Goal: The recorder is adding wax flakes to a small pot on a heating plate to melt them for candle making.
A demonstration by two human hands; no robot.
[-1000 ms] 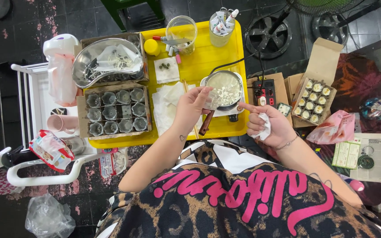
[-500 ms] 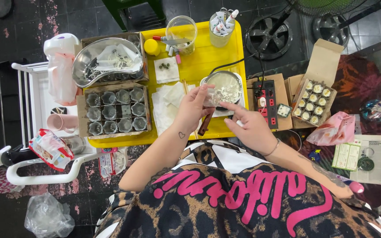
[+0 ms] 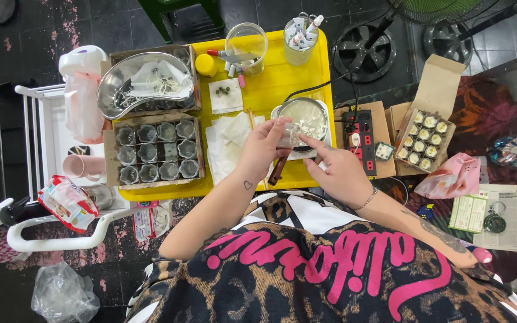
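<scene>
My left hand [image 3: 260, 149] holds a small clear cup [image 3: 289, 135] tilted over a metal pot [image 3: 309, 117] of pale wax flakes on a small hot plate. My right hand [image 3: 337, 170] is just right of it, index finger reaching into the cup's mouth, with a bit of white tissue tucked under the palm. Both hands hover over the yellow tray [image 3: 276, 78]. The pot's dark wooden handle [image 3: 279, 169] points toward me between my hands.
On the tray: a cardboard box of empty grey moulds [image 3: 154, 151], a steel bowl [image 3: 146, 82], white paper sheets [image 3: 227, 140], clear jars [image 3: 246, 42]. A power strip [image 3: 364, 139] and a box of filled candles [image 3: 423, 137] lie right. A white cart [image 3: 43, 149] stands left.
My right hand moved left from beside the power strip to the cup, its index finger now at the cup's mouth. My left hand stayed holding the cup over the pot.
</scene>
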